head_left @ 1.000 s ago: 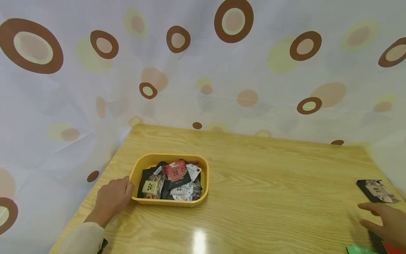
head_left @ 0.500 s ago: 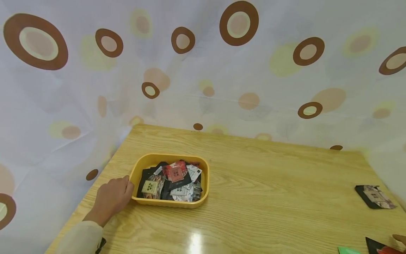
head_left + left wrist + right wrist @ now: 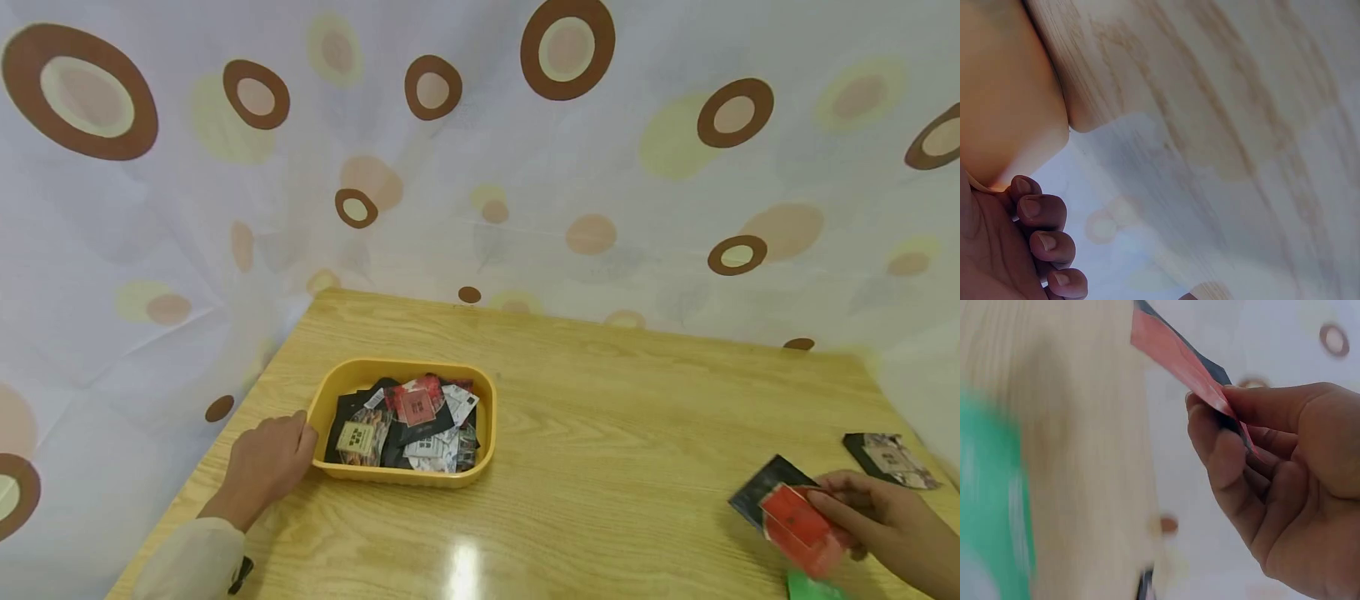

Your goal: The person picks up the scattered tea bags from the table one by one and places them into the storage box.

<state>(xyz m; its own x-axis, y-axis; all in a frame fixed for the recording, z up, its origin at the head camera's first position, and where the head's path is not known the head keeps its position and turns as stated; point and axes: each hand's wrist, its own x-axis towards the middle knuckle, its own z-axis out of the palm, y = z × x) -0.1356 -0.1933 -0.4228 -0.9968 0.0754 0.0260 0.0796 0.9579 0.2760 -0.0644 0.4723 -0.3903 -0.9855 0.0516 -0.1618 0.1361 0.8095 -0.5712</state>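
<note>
My left hand holds the left rim of a yellow plastic basket. In the left wrist view its fingers are curled beside the basket wall; the thumb is hidden there. Inside the basket lies a pile of small black, red and white printed packets. At the right, my right hand pinches a red-and-black sachet between thumb and fingers, raised above the table. The right wrist view shows this sachet nearly edge-on.
Behind the right hand lies a black-and-beige packet near the table's right edge. A green packet sits at the front right, partly out of view. A patterned white sheet hangs around the wooden table.
My right hand went out toward the lower right, picked up the red-and-black sachet and came back leftward with it. The left hand and the basket have stayed in place.
</note>
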